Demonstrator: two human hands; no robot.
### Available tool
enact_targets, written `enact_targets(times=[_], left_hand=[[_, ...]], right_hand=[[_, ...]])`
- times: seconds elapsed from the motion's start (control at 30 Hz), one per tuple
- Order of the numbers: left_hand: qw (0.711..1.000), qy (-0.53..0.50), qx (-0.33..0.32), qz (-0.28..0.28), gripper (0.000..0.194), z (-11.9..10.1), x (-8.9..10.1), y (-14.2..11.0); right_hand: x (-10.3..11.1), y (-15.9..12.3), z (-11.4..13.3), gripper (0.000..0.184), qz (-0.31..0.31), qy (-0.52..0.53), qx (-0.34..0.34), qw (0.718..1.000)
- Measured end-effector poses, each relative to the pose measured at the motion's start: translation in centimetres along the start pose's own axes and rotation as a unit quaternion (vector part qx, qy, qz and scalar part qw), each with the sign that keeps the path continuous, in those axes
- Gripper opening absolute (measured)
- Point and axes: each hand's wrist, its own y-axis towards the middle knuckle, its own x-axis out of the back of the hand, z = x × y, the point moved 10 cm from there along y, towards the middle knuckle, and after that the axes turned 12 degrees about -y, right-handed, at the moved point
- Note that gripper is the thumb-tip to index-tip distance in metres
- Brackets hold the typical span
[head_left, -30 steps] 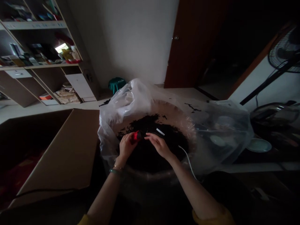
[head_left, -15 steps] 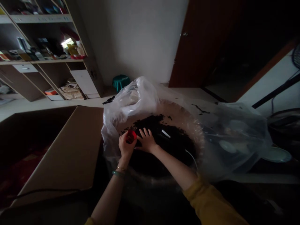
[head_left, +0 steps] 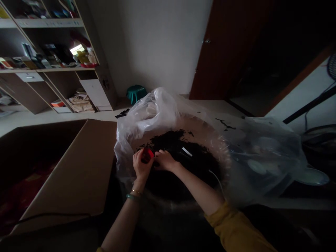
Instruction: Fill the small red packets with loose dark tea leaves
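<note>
Dim room. Cardboard box hemmed the left side of a round, plastic-lined container. Dark loose flakes covered its bottom; room to move ran rightward to the rim. Left hand gripped red pouch, mouth up, over flakes; right hand just right of it, fingers curled narrow, couldn't tell if holding anything. White strip lay beyond. Farther: shelf unit, wall, door.

Dim lighting is noted; the doorway is sunk in shadow, plastic sheeting is faintly glossed, and outer edges are stretched.
</note>
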Motion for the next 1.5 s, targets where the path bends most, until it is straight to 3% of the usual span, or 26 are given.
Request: enact_targets(times=[0.13, 0.2, 0.27, 0.37, 0.43, 0.5, 0.7, 0.93, 1.0, 1.1, 1.3, 1.5], left_hand=[[0.997, -0.035, 0.019, 0.072, 0.043, -0.2, -1.6, -0.2], [0.991, -0.068, 0.037, 0.112, 0.057, -0.2, -2.6, -0.6], [0.984, -0.080, 0.040, 0.152, 0.069, -0.7, -3.5, -1.0], [0.972, -0.035, 0.004, 0.234, 0.064, -2.2, -5.1, -1.8], [0.962, 0.007, -0.013, 0.273, 0.055, -3.0, -5.9, -2.3], [0.954, 0.036, -0.017, 0.297, 0.053, -3.5, -6.2, -2.3], [0.903, 0.046, -0.063, 0.424, 0.045, -6.0, -7.2, -1.8], [0.871, 0.127, -0.063, 0.471, 0.021, -6.6, -9.1, -1.2], [0.872, 0.116, -0.064, 0.471, 0.021, -6.9, -9.5, -1.2], [0.883, 0.085, -0.064, 0.457, 0.024, -7.5, -9.3, -0.7], [0.885, 0.027, -0.053, 0.461, 0.020, -7.8, -8.5, 0.1], [0.902, -0.033, -0.052, 0.428, 0.019, -7.3, -8.3, 0.3]], right_hand=[[2.8, -3.5, -3.8, 0.016, -0.097, 0.139, -0.087, 0.982], [4.2, -5.5, -6.6, 0.014, -0.184, 0.259, -0.173, 0.932], [4.2, -7.5, -9.2, 0.014, -0.249, 0.387, -0.261, 0.849], [1.5, -9.1, -11.0, 0.021, -0.268, 0.581, -0.353, 0.683], [-0.2, -9.1, -10.9, 0.025, -0.264, 0.684, -0.367, 0.573], [-0.9, -8.5, -10.5, 0.027, -0.257, 0.746, -0.350, 0.504], [-1.0, -7.3, -10.4, 0.035, -0.218, 0.814, -0.311, 0.440], [0.6, -6.9, -10.0, 0.032, -0.253, 0.838, -0.323, 0.359], [0.8, -6.7, -9.4, 0.029, -0.255, 0.837, -0.331, 0.353], [1.2, -6.8, -9.2, 0.021, -0.265, 0.815, -0.343, 0.386], [2.1, -7.9, -10.1, 0.025, -0.290, 0.724, -0.362, 0.511], [3.1, -7.5, -9.6, 0.026, -0.232, 0.617, -0.327, 0.677]])
